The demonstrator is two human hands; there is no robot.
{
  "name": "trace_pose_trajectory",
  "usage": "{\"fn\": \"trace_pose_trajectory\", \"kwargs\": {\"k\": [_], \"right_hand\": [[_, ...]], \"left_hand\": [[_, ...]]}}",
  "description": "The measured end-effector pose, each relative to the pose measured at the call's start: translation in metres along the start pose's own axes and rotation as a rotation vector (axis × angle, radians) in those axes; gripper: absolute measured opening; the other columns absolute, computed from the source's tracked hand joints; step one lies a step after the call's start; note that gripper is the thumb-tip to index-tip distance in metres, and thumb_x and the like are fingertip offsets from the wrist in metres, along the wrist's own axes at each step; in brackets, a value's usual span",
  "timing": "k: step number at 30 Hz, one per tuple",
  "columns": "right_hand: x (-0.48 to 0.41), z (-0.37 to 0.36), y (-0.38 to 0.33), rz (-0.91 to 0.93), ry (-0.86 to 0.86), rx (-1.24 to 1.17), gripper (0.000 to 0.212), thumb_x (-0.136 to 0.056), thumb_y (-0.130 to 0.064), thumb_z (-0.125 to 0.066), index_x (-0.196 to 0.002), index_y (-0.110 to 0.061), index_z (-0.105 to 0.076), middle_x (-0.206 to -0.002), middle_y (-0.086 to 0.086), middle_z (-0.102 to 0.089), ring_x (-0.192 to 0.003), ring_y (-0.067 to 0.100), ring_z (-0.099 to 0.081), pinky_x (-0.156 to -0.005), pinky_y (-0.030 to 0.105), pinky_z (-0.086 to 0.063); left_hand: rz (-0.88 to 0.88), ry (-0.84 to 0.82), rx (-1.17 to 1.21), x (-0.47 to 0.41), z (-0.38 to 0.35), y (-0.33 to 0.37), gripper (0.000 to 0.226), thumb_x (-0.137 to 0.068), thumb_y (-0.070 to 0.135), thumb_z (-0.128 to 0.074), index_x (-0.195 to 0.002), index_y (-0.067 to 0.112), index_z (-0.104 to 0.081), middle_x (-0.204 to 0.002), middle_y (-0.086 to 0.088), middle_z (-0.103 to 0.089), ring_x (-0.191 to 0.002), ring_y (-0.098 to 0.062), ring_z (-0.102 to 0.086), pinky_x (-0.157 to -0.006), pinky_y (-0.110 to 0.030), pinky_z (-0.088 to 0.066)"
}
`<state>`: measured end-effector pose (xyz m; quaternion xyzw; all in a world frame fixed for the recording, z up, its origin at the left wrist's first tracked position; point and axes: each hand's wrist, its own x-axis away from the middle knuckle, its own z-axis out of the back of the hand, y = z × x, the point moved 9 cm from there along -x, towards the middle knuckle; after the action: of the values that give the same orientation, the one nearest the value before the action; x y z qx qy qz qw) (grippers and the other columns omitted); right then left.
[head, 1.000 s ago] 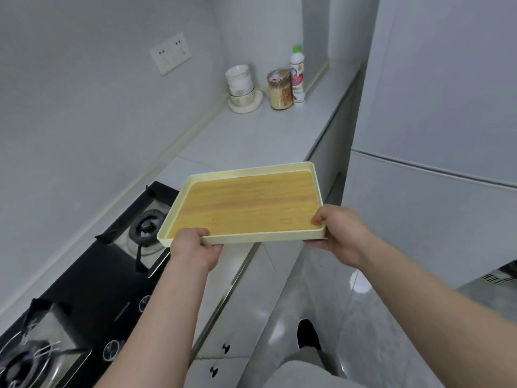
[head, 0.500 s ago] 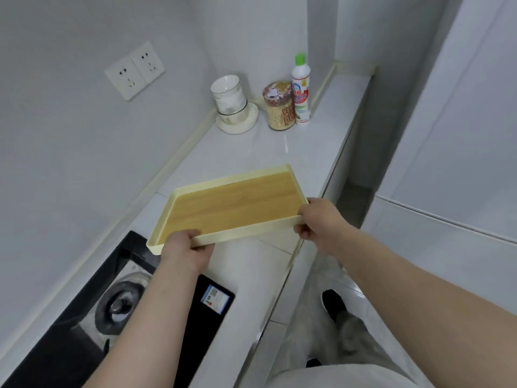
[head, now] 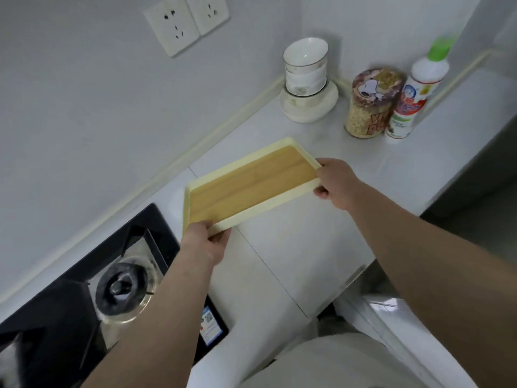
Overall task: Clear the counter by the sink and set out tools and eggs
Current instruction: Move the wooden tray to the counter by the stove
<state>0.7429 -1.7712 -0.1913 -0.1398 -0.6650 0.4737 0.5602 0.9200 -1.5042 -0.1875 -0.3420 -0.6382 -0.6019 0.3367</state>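
A shallow rectangular tray (head: 251, 179) with a cream rim and a wood-grain floor is empty and hovers low over the white counter (head: 302, 247), tilted, its far side close to the wall. My left hand (head: 207, 242) grips its near left corner, thumb on the rim. My right hand (head: 338, 183) grips the near right corner, fingers curled under the edge. Whether the tray's far side touches the counter I cannot tell.
A black gas hob (head: 92, 289) with a burner lies left of the tray. At the back stand stacked white bowls on a saucer (head: 306, 79), a jar with a cartoon dog (head: 369, 105) and a white bottle with a green cap (head: 414, 91). Wall sockets (head: 184, 21) sit above.
I have stepped closer and carried the tray forward and down over the counter, past the hob. Both hands keep the same hold on its near corners.
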Motion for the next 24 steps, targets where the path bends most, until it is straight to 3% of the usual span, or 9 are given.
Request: {"fn": "trace_pose_trajectory", "kwargs": {"k": [3, 6, 7, 9, 11, 13, 16, 20, 24], "right_hand": [[-0.029, 0.002, -0.018, 0.054, 0.016, 0.096, 0.045, -0.092, 0.006, -0.028, -0.093, -0.020, -0.065, -0.078, 0.008, -0.056, -0.056, 0.022, -0.047, -0.054, 0.031, -0.033], [-0.053, 0.002, -0.033, 0.141, 0.072, 0.248, 0.045, -0.089, 0.005, -0.032, -0.104, -0.018, -0.067, -0.077, 0.005, -0.060, -0.055, 0.022, -0.053, -0.039, 0.022, -0.040], [-0.059, 0.001, -0.037, 0.177, 0.092, 0.321, 0.043, -0.087, 0.005, -0.036, -0.106, -0.015, -0.069, -0.080, 0.007, -0.064, -0.059, 0.025, -0.059, -0.042, 0.021, -0.047], [-0.070, -0.004, -0.041, 0.246, 0.132, 0.518, 0.041, -0.082, 0.004, -0.044, -0.108, -0.009, -0.073, -0.091, 0.014, -0.071, -0.075, 0.034, -0.069, -0.063, 0.036, -0.060], [-0.079, -0.008, -0.039, 0.275, 0.162, 0.641, 0.042, -0.080, 0.000, -0.045, -0.108, -0.011, -0.073, -0.097, 0.016, -0.072, -0.087, 0.038, -0.070, -0.077, 0.046, -0.060], [-0.086, -0.013, -0.037, 0.282, 0.178, 0.728, 0.038, -0.083, -0.001, -0.047, -0.108, -0.014, -0.072, -0.099, 0.014, -0.072, -0.093, 0.036, -0.068, -0.079, 0.041, -0.058], [-0.094, -0.018, -0.034, 0.299, 0.192, 0.801, 0.036, -0.089, 0.001, -0.045, -0.113, -0.010, -0.069, -0.110, 0.014, -0.069, -0.104, 0.035, -0.063, -0.077, 0.026, -0.042], [-0.107, -0.022, -0.027, 0.286, 0.235, 0.774, 0.037, -0.090, -0.001, -0.040, -0.116, -0.006, -0.066, -0.122, 0.020, -0.060, -0.103, 0.036, -0.060, -0.080, 0.029, -0.043], [-0.113, -0.031, -0.023, 0.273, 0.238, 0.803, 0.042, -0.093, -0.002, -0.040, -0.132, -0.004, -0.054, -0.136, 0.021, -0.042, -0.105, 0.041, -0.056, -0.090, 0.034, -0.044]], "left_hand": [[-0.046, 0.042, -0.012, -0.013, -0.004, 0.009, 0.029, -0.095, 0.000, -0.058, -0.123, 0.006, -0.056, -0.112, -0.018, -0.061, -0.096, -0.033, -0.066, -0.072, -0.040, -0.061], [-0.059, 0.118, -0.042, -0.021, -0.002, 0.013, 0.016, -0.095, -0.002, -0.056, -0.109, 0.005, -0.056, -0.117, -0.018, -0.061, -0.097, -0.036, -0.066, -0.081, -0.043, -0.061], [-0.059, 0.142, -0.060, -0.025, 0.000, 0.012, 0.015, -0.094, -0.003, -0.055, -0.107, 0.005, -0.056, -0.117, -0.017, -0.061, -0.095, -0.036, -0.066, -0.083, -0.043, -0.061], [-0.066, 0.190, -0.105, -0.032, 0.001, 0.009, 0.017, -0.093, -0.004, -0.056, -0.104, 0.008, -0.056, -0.114, -0.013, -0.062, -0.085, -0.034, -0.069, -0.084, -0.041, -0.061], [-0.074, 0.216, -0.179, -0.039, 0.002, 0.007, 0.019, -0.092, -0.001, -0.055, -0.106, 0.012, -0.058, -0.112, -0.007, -0.063, -0.074, -0.029, -0.073, -0.083, -0.037, -0.061], [-0.062, 0.218, -0.238, -0.045, 0.001, 0.004, 0.025, -0.093, 0.002, -0.051, -0.115, 0.012, -0.059, -0.116, -0.003, -0.061, -0.070, -0.026, -0.075, -0.085, -0.034, -0.060], [-0.058, 0.203, -0.262, -0.052, -0.003, 0.004, 0.031, -0.095, 0.000, -0.050, -0.123, 0.009, -0.058, -0.122, -0.005, -0.055, -0.070, -0.024, -0.070, -0.088, -0.035, -0.060], [-0.038, 0.209, -0.262, -0.057, -0.004, 0.006, 0.024, -0.096, -0.001, -0.050, -0.116, 0.009, -0.057, -0.117, -0.005, -0.054, -0.070, -0.022, -0.068, -0.091, -0.035, -0.058], [-0.035, 0.200, -0.260, -0.066, -0.005, 0.014, 0.025, -0.096, -0.002, -0.048, -0.117, 0.009, -0.055, -0.119, -0.007, -0.055, -0.072, -0.022, -0.069, -0.091, -0.034, -0.058]]}}
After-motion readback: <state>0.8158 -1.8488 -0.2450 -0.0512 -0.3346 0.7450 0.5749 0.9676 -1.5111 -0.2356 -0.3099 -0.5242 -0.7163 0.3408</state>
